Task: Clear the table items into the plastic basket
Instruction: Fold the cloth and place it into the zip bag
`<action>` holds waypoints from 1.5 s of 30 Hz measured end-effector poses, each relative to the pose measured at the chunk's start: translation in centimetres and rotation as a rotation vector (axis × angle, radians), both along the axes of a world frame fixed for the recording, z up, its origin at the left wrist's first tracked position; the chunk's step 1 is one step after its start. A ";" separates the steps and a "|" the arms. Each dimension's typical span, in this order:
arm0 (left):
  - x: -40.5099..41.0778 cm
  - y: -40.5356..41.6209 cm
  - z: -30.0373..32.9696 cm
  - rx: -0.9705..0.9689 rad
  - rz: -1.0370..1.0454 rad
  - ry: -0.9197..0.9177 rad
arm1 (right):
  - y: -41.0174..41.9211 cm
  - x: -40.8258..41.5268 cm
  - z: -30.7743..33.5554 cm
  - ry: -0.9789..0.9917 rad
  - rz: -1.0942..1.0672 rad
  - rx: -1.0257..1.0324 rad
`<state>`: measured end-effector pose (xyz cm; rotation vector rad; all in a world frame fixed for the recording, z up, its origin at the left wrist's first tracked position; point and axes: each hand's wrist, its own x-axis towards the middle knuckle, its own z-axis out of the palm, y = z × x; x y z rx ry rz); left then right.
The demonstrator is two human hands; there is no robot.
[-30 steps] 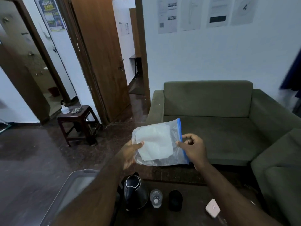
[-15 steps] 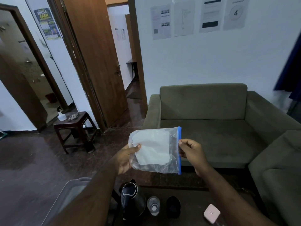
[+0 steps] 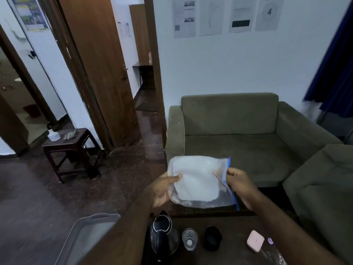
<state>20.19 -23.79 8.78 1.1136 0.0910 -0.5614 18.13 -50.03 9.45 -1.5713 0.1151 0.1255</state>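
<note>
A person stands over a dark wooden table [image 3: 235, 253], holding a clear zip-top bag [image 3: 200, 180] up at chest height, above the table's far edge. Compared with a second ago, the bag has been turned: its blue zip strip [image 3: 230, 184], which ran almost straight up and down, now slants from upper left to lower right. The white contents have bulged wider inside the plastic. The view has also tipped downwards, bringing more of the table into sight. This suggests the bag is being sealed or checked before it is put away; it has not yet gone into the basket.

The left hand [image 3: 162, 190] grips the bag's left edge, thumb laid across the front and fingers hidden behind the plastic. The right hand [image 3: 238, 180] pinches the zip strip near its upper end between curled fingers and thumb. Both forearms reach in from the bottom of the frame.

The grey plastic basket [image 3: 86, 232] sits low at the near left, just beside the table and partly hidden by the left forearm. Waiting on the table, left to right, are a black electric kettle [image 3: 164, 236], a small clear bottle [image 3: 189, 239], a black cap-like object [image 3: 212, 238] and a pink square case [image 3: 255, 240]. An olive sofa [image 3: 248, 138] stands beyond the table, and a small wooden stool [image 3: 74, 150] stands far left.
</note>
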 end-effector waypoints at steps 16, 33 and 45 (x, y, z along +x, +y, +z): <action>-9.9 -1.0 -26.4 0.195 0.108 0.343 | 0.6 -5.8 -28.1 0.548 0.082 0.075; -12.5 -1.1 -46.5 0.698 0.400 0.417 | 0.7 -8.9 -49.4 0.831 0.094 0.159; -13.3 -0.5 -48.9 0.705 0.478 0.413 | -6.7 -11.2 -44.5 0.657 -0.279 -0.131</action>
